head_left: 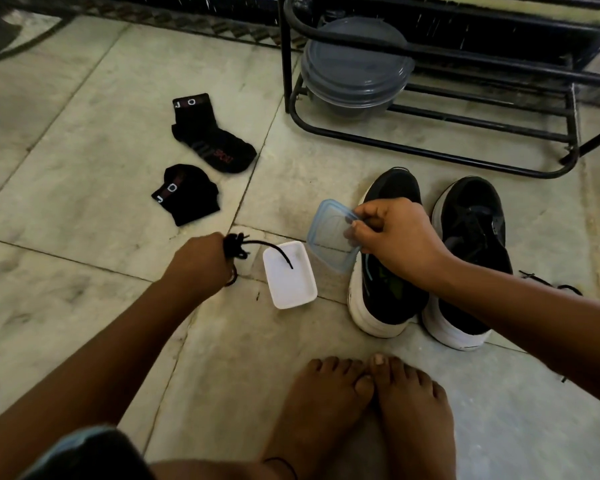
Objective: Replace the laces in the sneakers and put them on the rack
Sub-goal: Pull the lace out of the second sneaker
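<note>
Two black sneakers with white soles stand side by side on the floor, the left sneaker [388, 271] and the right sneaker [471, 258]. My left hand [201, 261] grips a bundle of black lace [236, 247], one end trailing over a small white box [289, 274]. My right hand [395, 237] pinches the box's clear blue lid [329, 233], held tilted over the left sneaker. Another black lace [548, 284] lies on the floor right of the sneakers. The black metal shoe rack [430, 140] stands behind them.
Two black socks [212, 133] [184, 194] lie on the tiled floor at the left. Stacked grey plastic containers [354, 67] sit on the rack's lowest shelf. My bare feet [371, 410] rest in front of the sneakers.
</note>
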{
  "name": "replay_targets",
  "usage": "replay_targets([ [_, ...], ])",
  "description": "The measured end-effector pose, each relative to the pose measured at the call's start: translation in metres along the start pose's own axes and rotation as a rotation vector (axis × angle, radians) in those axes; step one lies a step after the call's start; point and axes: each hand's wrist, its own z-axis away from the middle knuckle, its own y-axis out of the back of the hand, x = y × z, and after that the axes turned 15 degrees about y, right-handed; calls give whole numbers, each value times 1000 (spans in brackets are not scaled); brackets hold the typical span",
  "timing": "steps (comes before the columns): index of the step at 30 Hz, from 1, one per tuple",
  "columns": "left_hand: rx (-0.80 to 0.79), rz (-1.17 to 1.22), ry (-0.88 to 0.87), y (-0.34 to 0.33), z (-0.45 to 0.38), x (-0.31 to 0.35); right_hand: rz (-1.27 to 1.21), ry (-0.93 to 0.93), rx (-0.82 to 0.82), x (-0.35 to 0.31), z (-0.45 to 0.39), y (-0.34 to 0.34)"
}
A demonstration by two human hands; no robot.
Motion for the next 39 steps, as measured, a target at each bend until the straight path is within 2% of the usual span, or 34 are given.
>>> replay_targets([
  [3, -100, -61, 54, -16, 2, -2, 21, 14, -18, -1, -1, -1],
  [8, -161, -92, 78, -27, 6, 0, 78, 33, -41, -2, -1, 0],
  [12, -349, -158, 83, 0, 14, 9, 102, 40, -61, -4, 0, -1],
  [13, -330, -176, 84, 9, 18, 12, 105, 45, -64, -4, 0, -2],
  [15, -154, -215, 55, 19, 19, 18, 110, 52, -64, -4, -1, -2],
  [17, 6, -139, -7, 19, 12, 26, 109, 54, -64, -5, -1, -2],
  [18, 27, -72, -46, 16, 8, 32, 107, 54, -63, -6, -2, -2],
  [24, -105, 155, -153, -4, -10, 38, 114, 65, -56, -7, 0, -1],
  [32, -15, 273, -260, 2, -4, 6, 111, 50, -55, -5, 1, -2],
  [36, -135, 122, -392, 3, -4, -12, 121, 55, -57, -5, 1, -2],
  [39, -196, 40, -351, -3, 0, -11, 125, 55, -58, -5, 2, -4],
])
